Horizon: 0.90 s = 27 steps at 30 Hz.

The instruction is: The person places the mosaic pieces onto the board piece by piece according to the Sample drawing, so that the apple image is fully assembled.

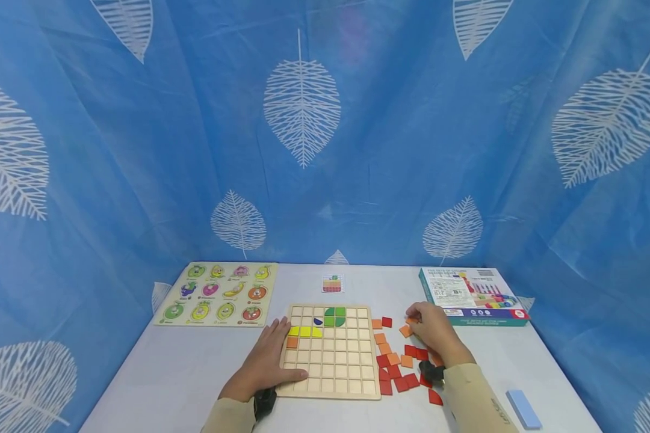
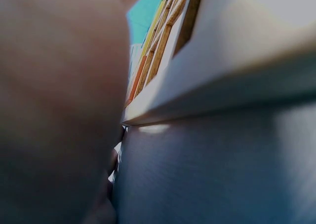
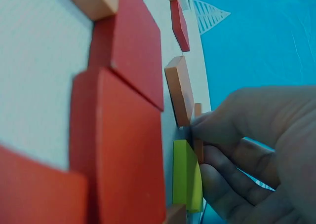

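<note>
My left hand (image 1: 265,362) rests on the left edge of a wooden grid board (image 1: 349,370), its thumb lying over the lower squares. On the board sit green pieces (image 1: 334,317) with rounded corners, a small dark blue piece (image 1: 318,322), a row of yellow pieces (image 1: 305,331) and one orange square (image 1: 292,342). Right of the board, my right hand (image 1: 437,332) pinches an orange tile (image 3: 198,152) between thumb and fingers. A yellow-green piece (image 3: 186,177) lies just beside those fingers. The left wrist view is mostly filled by the blurred hand and the board's side (image 2: 197,91).
Loose red tiles (image 1: 402,383) and orange tiles (image 1: 384,348) lie scattered right of the board. Behind it is a small picture card (image 1: 333,284). A fruit puzzle board (image 1: 215,294) stands back left, a box (image 1: 473,294) back right, a blue block (image 1: 523,409) front right.
</note>
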{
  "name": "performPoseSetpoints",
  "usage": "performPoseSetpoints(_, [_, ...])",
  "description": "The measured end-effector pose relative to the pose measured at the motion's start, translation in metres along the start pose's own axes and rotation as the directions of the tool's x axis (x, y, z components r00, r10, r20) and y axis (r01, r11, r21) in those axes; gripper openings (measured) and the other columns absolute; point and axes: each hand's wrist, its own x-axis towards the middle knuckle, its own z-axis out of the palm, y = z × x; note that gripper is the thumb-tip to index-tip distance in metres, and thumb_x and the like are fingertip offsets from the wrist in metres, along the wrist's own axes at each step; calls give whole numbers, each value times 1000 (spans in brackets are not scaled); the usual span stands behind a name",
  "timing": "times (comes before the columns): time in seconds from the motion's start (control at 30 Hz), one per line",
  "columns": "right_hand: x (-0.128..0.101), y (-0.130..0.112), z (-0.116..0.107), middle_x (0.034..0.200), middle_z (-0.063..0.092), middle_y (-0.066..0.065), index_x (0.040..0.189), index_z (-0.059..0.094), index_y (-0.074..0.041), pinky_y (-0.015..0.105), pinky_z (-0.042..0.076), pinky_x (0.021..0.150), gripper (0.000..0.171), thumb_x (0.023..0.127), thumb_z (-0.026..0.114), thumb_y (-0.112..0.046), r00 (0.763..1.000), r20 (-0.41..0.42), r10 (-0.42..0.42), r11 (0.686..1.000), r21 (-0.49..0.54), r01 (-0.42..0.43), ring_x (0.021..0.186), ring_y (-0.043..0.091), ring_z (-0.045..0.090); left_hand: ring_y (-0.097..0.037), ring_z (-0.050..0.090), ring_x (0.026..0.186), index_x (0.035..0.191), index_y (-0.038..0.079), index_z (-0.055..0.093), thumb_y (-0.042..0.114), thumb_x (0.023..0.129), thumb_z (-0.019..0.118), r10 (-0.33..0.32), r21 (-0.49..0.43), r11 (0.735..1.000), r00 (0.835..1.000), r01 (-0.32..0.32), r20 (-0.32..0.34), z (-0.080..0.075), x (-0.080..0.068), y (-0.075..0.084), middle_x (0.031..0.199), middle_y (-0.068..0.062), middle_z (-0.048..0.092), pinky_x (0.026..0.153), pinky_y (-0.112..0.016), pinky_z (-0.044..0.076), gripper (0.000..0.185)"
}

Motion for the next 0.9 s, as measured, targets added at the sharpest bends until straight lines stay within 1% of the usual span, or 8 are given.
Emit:
performPoseSetpoints(0.3, [-3, -4, 2, 104, 70, 5, 116, 74, -3, 51, 58, 96, 31, 86, 83, 0, 1000, -23, -8, 999, 40, 9, 95, 25, 63, -39, 21, 156, 159, -2, 39, 73, 71, 84, 11, -15, 1000, 1000, -11, -14, -1, -1, 2, 168, -20, 31, 126, -56, 16, 125])
performPoseSetpoints(0.53, [-5, -16, 6, 104, 70, 4, 116, 74, -2, 47, 60, 92, 31, 86, 83, 0, 999, -35, -30, 996, 77, 33, 94, 23, 64, -37, 19, 157, 161, -1, 37, 77, 71, 81, 1, -15, 1000, 1000, -1, -5, -1, -1, 0, 169, -19, 30, 126, -54, 13, 127])
performPoseSetpoints(0.67, [-6, -25, 11, 103, 71, 3, 114, 75, -3, 47, 60, 91, 30, 85, 83, -1, 996, -50, -73, 995, 67, 77, 93, 22, 66, -37, 18, 157, 162, 0, 35, 77, 71, 80, 1, -22, 1000, 1000, -1, -1, 0, -1, -2, 169, -18, 29, 127, -52, 12, 127])
performPoseSetpoints(0.77, [-7, -34, 14, 103, 71, 3, 112, 76, -2, 48, 61, 90, 28, 85, 82, 0, 990, -61, -129, 989, 70, 134, 93, 22, 67, -36, 18, 157, 162, 0, 35, 77, 71, 80, 0, -25, 1000, 1000, 0, 0, -1, -1, -1, 169, -17, 28, 127, -52, 12, 127])
performPoseSetpoints(0.9, [-7, -46, 20, 100, 71, 2, 111, 75, -1, 46, 61, 87, 26, 86, 81, 4, 979, -59, -195, 974, 108, 201, 92, 20, 68, -37, 18, 157, 161, -1, 36, 77, 71, 81, -3, -33, 999, 1000, 3, 0, -3, -1, 1, 169, -18, 29, 127, -53, 13, 127])
